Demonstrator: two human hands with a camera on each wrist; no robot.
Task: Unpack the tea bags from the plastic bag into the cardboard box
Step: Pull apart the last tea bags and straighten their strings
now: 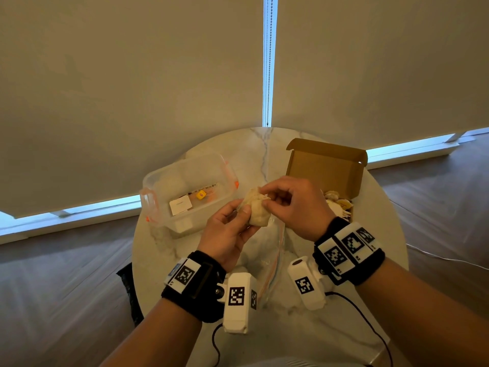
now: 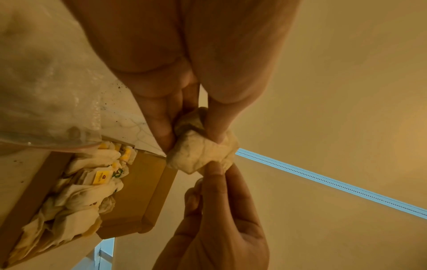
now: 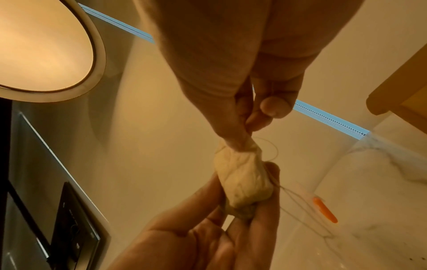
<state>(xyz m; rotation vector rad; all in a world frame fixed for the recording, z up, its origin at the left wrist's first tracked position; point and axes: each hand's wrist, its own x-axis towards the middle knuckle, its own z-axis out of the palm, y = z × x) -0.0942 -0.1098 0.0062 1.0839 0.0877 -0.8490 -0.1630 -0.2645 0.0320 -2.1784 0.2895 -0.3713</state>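
Note:
A crumpled cream tea bag hangs over the table's middle, held between both hands. My left hand grips its lower part with thumb and fingers. My right hand pinches its twisted top. In the right wrist view the tea bag trails a thin looping string. The open cardboard box stands at the right and holds several tea bags, also seen in the left wrist view as tea bags with yellow tags. The clear plastic bag lies flat under my hands.
A clear plastic container with orange clips stands on the left of the round marble table, with a few small packets inside. Cables run off the table's near edge. Blinds close off the far side.

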